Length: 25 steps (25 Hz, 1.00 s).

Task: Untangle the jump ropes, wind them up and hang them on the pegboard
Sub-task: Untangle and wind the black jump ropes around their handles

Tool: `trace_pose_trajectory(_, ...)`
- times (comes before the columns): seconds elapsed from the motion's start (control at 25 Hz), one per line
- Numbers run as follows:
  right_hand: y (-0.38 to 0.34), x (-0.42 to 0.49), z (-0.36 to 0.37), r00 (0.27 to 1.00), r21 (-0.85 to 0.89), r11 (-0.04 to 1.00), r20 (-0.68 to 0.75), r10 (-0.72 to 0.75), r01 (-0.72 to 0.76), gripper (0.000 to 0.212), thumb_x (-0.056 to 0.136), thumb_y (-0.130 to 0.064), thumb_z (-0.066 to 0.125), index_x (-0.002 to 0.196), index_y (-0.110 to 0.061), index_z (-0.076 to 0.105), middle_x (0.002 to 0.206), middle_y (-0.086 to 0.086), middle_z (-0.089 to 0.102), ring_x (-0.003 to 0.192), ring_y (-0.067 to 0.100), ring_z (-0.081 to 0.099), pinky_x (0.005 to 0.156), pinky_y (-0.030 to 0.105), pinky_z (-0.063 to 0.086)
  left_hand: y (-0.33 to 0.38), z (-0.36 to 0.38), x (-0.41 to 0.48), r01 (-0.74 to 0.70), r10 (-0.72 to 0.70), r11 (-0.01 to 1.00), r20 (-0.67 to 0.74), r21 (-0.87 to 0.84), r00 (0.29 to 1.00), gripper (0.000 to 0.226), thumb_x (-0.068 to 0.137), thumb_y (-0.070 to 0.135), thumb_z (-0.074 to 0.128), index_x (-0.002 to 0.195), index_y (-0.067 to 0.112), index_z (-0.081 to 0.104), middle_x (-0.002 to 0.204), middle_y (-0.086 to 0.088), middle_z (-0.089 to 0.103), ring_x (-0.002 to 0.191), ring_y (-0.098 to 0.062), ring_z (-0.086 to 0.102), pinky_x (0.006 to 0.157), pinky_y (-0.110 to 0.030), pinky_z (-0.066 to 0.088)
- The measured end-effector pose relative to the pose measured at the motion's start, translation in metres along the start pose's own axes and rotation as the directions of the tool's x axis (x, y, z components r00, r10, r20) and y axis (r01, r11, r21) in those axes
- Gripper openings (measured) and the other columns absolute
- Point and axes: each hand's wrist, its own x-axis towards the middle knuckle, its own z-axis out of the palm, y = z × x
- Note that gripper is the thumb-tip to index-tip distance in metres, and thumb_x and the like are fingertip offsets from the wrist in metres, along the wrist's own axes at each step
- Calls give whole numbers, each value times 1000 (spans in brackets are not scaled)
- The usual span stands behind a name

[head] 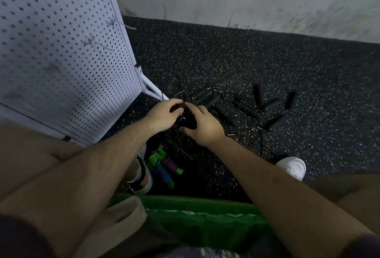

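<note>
Dark speckled floor (267,62) fills the middle and right of the frame, and the white pegboard (57,56) stands tilted across the upper left. Between them is the job: the jump ropes (246,111), a black snarl of thin cord spread over the floor at centre and off to the right.

Look at the loose handles (274,104). They fan out to the right of the hands, most lying slantwise from lower left to upper right, well apart from the board.

Now the hands, dead centre and close together. The left hand (164,113) has its fingers curled over, pinching cord at the top of the bunch. The right hand (202,125) wraps thumb and fingers round a dark clump of the same rope. Whether that clump is a handle or just a knot, I can't tell; it's blurred.

So here's the geometry. The tangle trails away to the right, on the right hand's side, while the two wire hooks (121,24) on the board sit up and to the left, nearer the left hand. I'd say nothing's ready to hang; the picking-apart comes first.
</note>
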Motion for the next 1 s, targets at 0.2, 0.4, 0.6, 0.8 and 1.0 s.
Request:
trace_pose_trajectory(0.2,14,-17,102,975,0,994,199,103,-105,89,85,-51,71,156,-31,22,142,7,37,123,34,49,88,45,53,-68,55,-9,168,-195,977,230,132,953,30,100,28,55,129,19,60,122,-5,64,109,-23,61,95,-40,52)
trace_pose_trajectory(0.4,9,-25,177,953,3,998,297,58,-62,77,92,-45,66,155,-30,25,134,8,42,119,32,48,84,45,54,-126,77,-8,223,-336,911,313,347,888,24,97,20,49,115,12,62,113,-7,64,100,-24,60,85,-36,51)
trace_pose_trajectory(0.6,43,-21,177,995,105,989,-7,-101,102,32,84,-32,48,102,-16,69,94,5,59,84,28,57,58,36,50,-130,99,18,196,-230,941,97,277,968,33,94,16,52,125,12,65,127,-9,62,115,-27,58,101,-40,48)
trace_pose_trajectory(0.8,75,17,154,977,175,962,-10,215,-210,24,90,-21,47,105,-15,66,97,2,65,95,25,55,76,43,52,-107,130,70,238,-305,909,158,343,939,35,101,40,49,124,17,64,121,-8,66,113,-30,60,96,-39,48)
trace_pose_trajectory(1.0,98,25,157,927,340,863,138,348,-374,44,95,-17,42,137,-30,51,113,8,60,104,30,59,87,44,54,-97,153,87,236,-329,886,184,398,926,28,97,30,53,121,24,67,120,-3,68,115,-28,59,103,-38,43)
